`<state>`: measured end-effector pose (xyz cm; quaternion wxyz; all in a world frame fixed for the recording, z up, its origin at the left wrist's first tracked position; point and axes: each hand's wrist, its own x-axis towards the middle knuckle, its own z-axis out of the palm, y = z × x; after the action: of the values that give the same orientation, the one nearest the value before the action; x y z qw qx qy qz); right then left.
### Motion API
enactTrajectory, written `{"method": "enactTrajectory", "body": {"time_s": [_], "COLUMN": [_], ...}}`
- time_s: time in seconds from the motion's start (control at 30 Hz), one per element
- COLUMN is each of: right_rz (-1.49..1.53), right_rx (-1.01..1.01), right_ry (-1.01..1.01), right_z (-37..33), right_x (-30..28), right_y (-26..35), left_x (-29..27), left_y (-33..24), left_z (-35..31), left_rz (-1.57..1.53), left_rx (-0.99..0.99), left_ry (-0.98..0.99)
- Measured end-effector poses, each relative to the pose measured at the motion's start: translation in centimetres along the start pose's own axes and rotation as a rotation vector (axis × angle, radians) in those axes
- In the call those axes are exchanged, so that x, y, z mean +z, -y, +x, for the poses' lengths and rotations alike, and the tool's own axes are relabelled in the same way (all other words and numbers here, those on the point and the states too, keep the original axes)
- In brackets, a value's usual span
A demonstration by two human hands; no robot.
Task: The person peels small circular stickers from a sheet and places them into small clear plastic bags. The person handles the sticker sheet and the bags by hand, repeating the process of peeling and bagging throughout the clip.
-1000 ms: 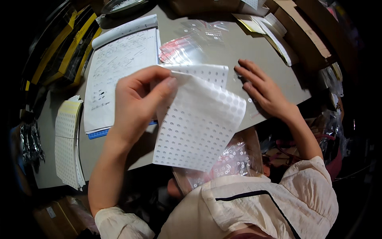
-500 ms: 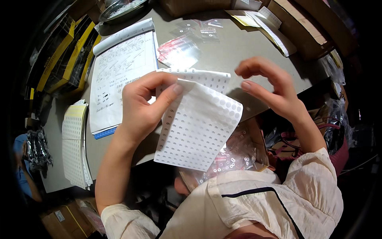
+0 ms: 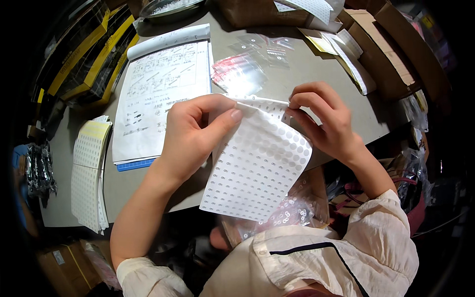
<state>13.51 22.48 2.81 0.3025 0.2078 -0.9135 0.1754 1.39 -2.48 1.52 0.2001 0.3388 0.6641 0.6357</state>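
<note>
My left hand (image 3: 193, 133) pinches the top of a white sticker sheet (image 3: 247, 178) between thumb and fingers. The sheet hangs over the table's near edge, with rows of small round printed labels and a band of blank grey dots where stickers are gone. Behind it a second printed part (image 3: 269, 106) shows; whether it is a separate sheet or a fold I cannot tell. At that part's right corner, my right hand (image 3: 329, 121) is closed, thumb and fingertips together on the paper. A single sticker between those fingertips cannot be made out.
A clipboard with handwritten paper (image 3: 163, 79) lies left of my hands. Small clear zip bags (image 3: 240, 72) lie beyond them. More sticker sheets (image 3: 86, 173) are stacked at far left. Below the table edge, a box (image 3: 321, 190) holds bagged small white rings. Cardboard boxes (image 3: 381, 49) stand at back right.
My right hand has moved left and closed on the right corner of the rear printed part. The whole view has shifted slightly; my left hand still pinches the sheet.
</note>
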Motion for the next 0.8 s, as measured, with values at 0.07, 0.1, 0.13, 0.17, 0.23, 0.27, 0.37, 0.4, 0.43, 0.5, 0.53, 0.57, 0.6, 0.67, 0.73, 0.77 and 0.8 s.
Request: {"method": "enactTrajectory", "body": {"time_s": [0.07,0.1,0.13,0.17,0.23,0.27,0.37,0.4,0.43,0.5,0.53,0.57,0.6,0.67,0.73,0.77,0.8], "right_rz": [0.095,0.175,0.256,0.313,0.103,0.110,-0.122,-0.188,-0.255,-0.347,-0.396,-0.358,-0.363,-0.270,-0.083,-0.082,-0.083], "right_rx": [0.034,0.080,0.129,0.232,0.285,0.334,0.270,0.228,0.187,0.146,0.130,0.200,0.353,0.518,0.621,0.579,0.534], "right_ry": [-0.003,-0.017,-0.030,-0.014,0.086,0.142,0.239,0.236,0.233,0.200,0.183,0.193,0.264,0.379,0.445,0.506,0.569], "right_z": [0.3,0.8,1.5,2.5,3.6,4.0,4.7,4.8,4.8,4.7,4.4,4.2,4.1,3.5,2.1,1.5,1.1], "right_x": [0.3,0.5,0.7,0.8,1.7,2.3,4.6,5.5,6.0,6.2,6.0,5.3,4.3,1.8,-0.2,-1.2,-2.2], "right_y": [-0.9,-2.2,-3.4,-4.7,-10.0,-12.0,-16.0,-16.3,-16.7,-17.1,-17.1,-17.2,-17.1,-16.9,-15.9,-15.0,-13.9], "left_x": [-0.2,-0.2,-0.2,-0.3,-0.2,-0.2,0.1,0.0,-0.1,-0.1,0.0,0.0,0.1,0.1,0.1,0.1,0.0], "left_y": [0.1,0.3,0.3,0.6,1.1,0.8,0.5,0.5,0.5,0.6,0.6,0.6,0.5,0.2,-0.1,-0.2,-0.2], "left_z": [0.2,0.4,0.5,0.5,0.6,0.6,0.6,0.5,0.5,0.4,0.4,0.3,0.4,0.4,0.3,0.3,0.3], "left_rz": [-0.005,-0.016,-0.028,-0.024,-0.009,-0.002,-0.010,-0.004,0.002,0.011,0.015,0.018,0.008,-0.008,-0.024,-0.033,-0.041], "left_rx": [-0.044,-0.058,-0.074,-0.087,-0.111,-0.106,-0.089,-0.095,-0.102,-0.086,-0.064,-0.041,-0.053,-0.070,-0.076,-0.079,-0.052], "left_ry": [-0.008,-0.020,-0.030,-0.018,0.014,0.012,0.001,-0.003,-0.007,-0.018,-0.025,-0.030,-0.036,-0.048,-0.055,-0.059,-0.056]}}
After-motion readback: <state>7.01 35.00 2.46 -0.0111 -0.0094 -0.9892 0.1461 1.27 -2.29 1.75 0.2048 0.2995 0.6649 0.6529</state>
